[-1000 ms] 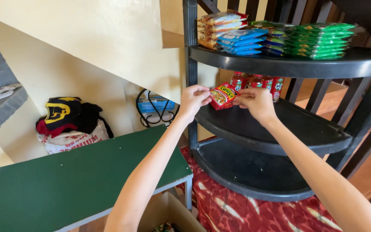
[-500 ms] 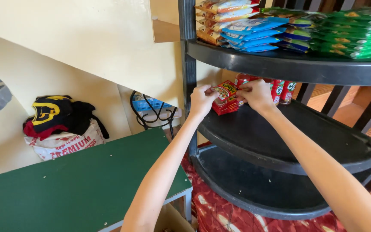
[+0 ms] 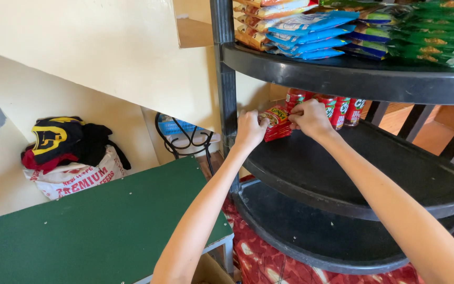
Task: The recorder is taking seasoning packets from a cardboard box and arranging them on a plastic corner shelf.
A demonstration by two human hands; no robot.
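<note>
Both my hands hold a small stack of red snack packets [image 3: 275,122] at the back left of the middle black shelf [image 3: 353,179]. My left hand [image 3: 250,129] grips the stack's left end, next to the shelf's upright post [image 3: 226,79]. My right hand [image 3: 310,118] pinches its right end from above. Just behind my right hand stand more red packets [image 3: 337,108] in a row along the back of the same shelf.
The top shelf [image 3: 353,76] carries blue, orange and green packets [image 3: 432,31]. A lower black shelf [image 3: 311,236] sits below, over a red patterned cloth [image 3: 269,263]. A green table [image 3: 90,226] is at lower left, a sack with dark clothes [image 3: 69,158] and a wire stand [image 3: 185,137] behind it.
My hands have carried the red packets deeper and leftward, from the shelf's front to its back left corner by the post. The camera has moved closer.
</note>
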